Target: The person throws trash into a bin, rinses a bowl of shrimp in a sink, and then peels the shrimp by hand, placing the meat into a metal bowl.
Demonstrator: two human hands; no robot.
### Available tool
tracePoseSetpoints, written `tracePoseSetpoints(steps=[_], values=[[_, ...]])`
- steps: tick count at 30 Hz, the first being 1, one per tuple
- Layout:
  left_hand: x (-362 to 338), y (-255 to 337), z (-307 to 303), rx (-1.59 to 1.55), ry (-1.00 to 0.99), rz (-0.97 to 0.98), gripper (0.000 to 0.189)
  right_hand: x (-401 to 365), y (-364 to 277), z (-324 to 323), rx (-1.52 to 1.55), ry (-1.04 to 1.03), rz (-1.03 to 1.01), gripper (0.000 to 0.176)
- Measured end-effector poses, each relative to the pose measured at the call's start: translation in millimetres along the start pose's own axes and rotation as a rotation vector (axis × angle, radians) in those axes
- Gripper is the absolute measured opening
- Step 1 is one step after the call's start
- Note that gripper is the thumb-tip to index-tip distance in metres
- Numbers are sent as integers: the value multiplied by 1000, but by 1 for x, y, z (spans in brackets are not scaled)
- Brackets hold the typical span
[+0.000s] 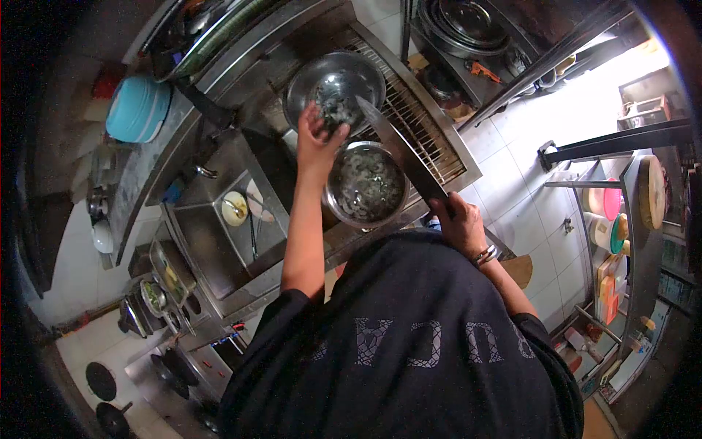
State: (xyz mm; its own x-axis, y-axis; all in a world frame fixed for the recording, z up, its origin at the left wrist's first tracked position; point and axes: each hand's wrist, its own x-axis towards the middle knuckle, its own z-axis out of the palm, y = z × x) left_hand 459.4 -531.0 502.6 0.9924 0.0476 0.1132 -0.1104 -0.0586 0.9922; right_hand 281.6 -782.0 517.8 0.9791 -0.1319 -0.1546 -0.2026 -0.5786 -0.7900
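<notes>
My right hand (462,228) is closed round the dark handle of a large knife (404,152). Its long broad blade points up and to the left, with the tip over the rim of the upper metal bowl (356,67). My left hand (319,140) has its fingers apart at the near left edge of that bowl. Some pale greyish pieces (338,111) lie in the bottom of it. Nearer my body stands a second metal bowl (330,196), holding many pale, glossy, curled pieces (369,179) that look wet.
A metal rack (431,139) lies right of the bowls. To the left is a steel sink (197,241) with a yellow-stained dish (234,208) in it. A turquoise container (137,110) stands at the upper left. On the right, a shelf (627,241) holds colourful items and a round wooden board (651,192).
</notes>
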Motion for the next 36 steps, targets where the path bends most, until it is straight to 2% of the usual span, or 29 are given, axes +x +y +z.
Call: tracePoseSetpoints(steps=[1,2,4,5,7,8,9,10,13,15,16,18,19,20,22,23,24,26,27,31,33,36], values=[[6,2,-5,339,91,152,49,-2,2,1,-38,20,-6,31],[8,2,-12,339,93,157,49,-1,3,1,-74,44,-13,29],[6,1,-23,570,-388,-57,31,-2,5,0,-74,57,-20,30],[-2,11,-18,708,-555,-199,21,-2,5,0,-74,68,-26,30],[-20,-23,-3,1120,-767,-434,28,-3,6,-2,-79,73,-15,30],[-37,-41,-1,1319,-807,-381,33,-2,7,-3,-88,73,-11,30],[-55,-39,5,1367,-752,-269,34,-2,7,-3,-86,79,-6,30],[-63,-40,14,1420,-801,-405,32,-2,7,-4,-67,54,9,31],[-87,-85,9,1439,-745,-321,30,-3,1,-7,-43,9,41,32],[-94,-91,6,1318,-584,-240,28,-4,0,-7,-40,-17,59,32],[-94,-94,3,1317,-580,-245,28,-4,0,-6,-39,-11,51,32],[-87,-86,-5,1002,-537,-112,29,-2,0,-4,-39,-9,38,32],[-84,-83,-7,717,-532,-102,25,-2,1,-3,-23,-23,32,33],[-82,-70,-5,717,-528,-104,25,-2,2,-3,-8,-38,27,33],[-79,-52,1,240,-341,-232,21,0,-2,-5,-31,-73,33,33],[-80,-52,1,-27,-316,-407,20,0,-3,-5,-53,-105,41,33],[-79,-52,1,-27,-312,-406,20,1,-4,-5,-54,-107,38,33],[-76,-46,2,-460,-197,-552,23,3,-4,-5,-69,-145,26,32],[-74,-41,1,-505,-139,-637,26,4,-5,-6,-70,-144,23,32],[-68,-23,7,-671,-97,-639,29,4,-6,-8,-96,-167,8,31],[-67,-28,8,-721,-41,-496,34,4,-7,-8,-96,-174,10,30],[-61,-29,3,-789,-82,-418,38,5,-10,-9,-86,-187,10,29]])
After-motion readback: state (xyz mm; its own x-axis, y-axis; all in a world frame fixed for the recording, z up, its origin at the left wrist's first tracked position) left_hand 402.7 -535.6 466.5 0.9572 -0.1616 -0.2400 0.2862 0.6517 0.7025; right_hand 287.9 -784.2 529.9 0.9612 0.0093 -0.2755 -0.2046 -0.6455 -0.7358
